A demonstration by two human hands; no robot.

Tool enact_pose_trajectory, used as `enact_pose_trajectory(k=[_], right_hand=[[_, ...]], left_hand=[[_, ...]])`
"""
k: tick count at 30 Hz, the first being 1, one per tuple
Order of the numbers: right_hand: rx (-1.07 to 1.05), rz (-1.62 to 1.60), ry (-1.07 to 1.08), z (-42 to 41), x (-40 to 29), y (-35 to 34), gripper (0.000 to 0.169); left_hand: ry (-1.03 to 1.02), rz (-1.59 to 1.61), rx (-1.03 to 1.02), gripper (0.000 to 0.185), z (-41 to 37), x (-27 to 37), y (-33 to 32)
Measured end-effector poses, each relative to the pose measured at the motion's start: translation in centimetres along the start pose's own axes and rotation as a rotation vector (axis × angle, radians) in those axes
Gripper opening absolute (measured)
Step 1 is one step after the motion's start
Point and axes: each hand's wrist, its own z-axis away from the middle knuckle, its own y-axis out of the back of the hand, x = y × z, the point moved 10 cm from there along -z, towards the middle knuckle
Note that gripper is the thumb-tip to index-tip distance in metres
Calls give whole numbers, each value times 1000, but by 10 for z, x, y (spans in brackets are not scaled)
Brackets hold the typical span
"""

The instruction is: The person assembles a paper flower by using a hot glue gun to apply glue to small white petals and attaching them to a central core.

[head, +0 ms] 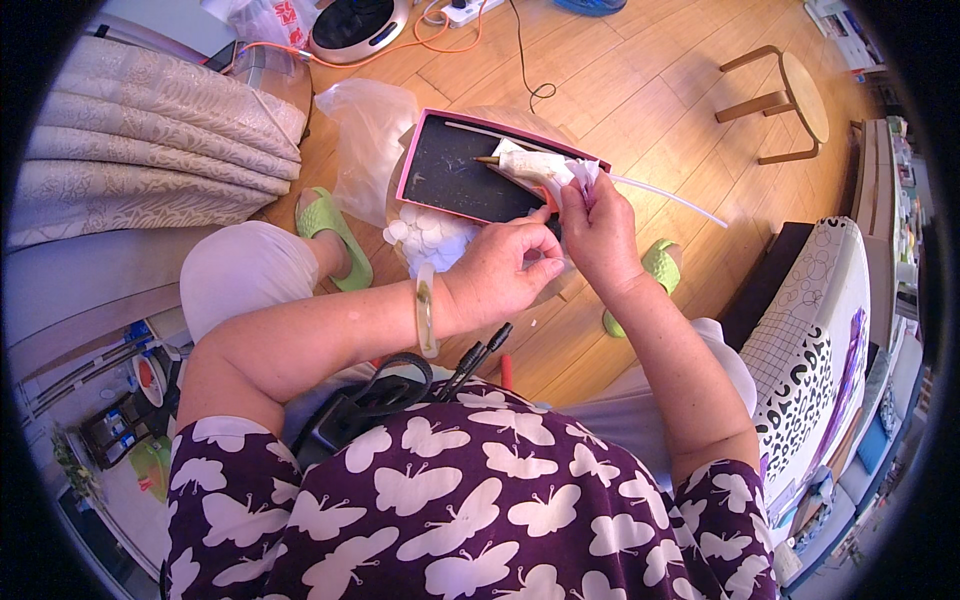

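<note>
My right hand [600, 225] pinches a bunched piece of thin white and purple material [585, 176] over the right end of a black tray with a pink rim [442, 207]. Left of it, a white hot glue gun [531, 163] with a brass-coloured nozzle lies over the tray; a pale glue stick [671, 196] extends to the right. My left hand [499, 266], wearing a bangle [425, 309], is just below, thumb and index finger brought together; whether they grip something thin is unclear. White round petal-like pieces [427, 234] are heaped below the tray.
A clear plastic bag [371, 142] lies left of the tray. A black cable [529, 67] and an orange cord [442, 46] run over the wooden floor beyond. A wooden stool [804, 97] stands at upper right, a patterned white box [814, 352] at right.
</note>
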Motion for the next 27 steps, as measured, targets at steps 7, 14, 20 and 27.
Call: enact_pose_trajectory(k=[7, 14, 20, 27], right_hand=[[-16, 0, 9, -1, -1, -1, 17], [-31, 29, -2, -1, 0, -1, 16], [-29, 3, -9, 0, 0, -2, 15], [-40, 13, -9, -1, -2, -1, 15]], left_hand=[[-73, 26, 79, 8, -4, 13, 47], [397, -27, 186, 8, -15, -36, 128], [389, -176, 217, 8, -23, -55, 132], [478, -35, 302, 9, -26, -69, 127]])
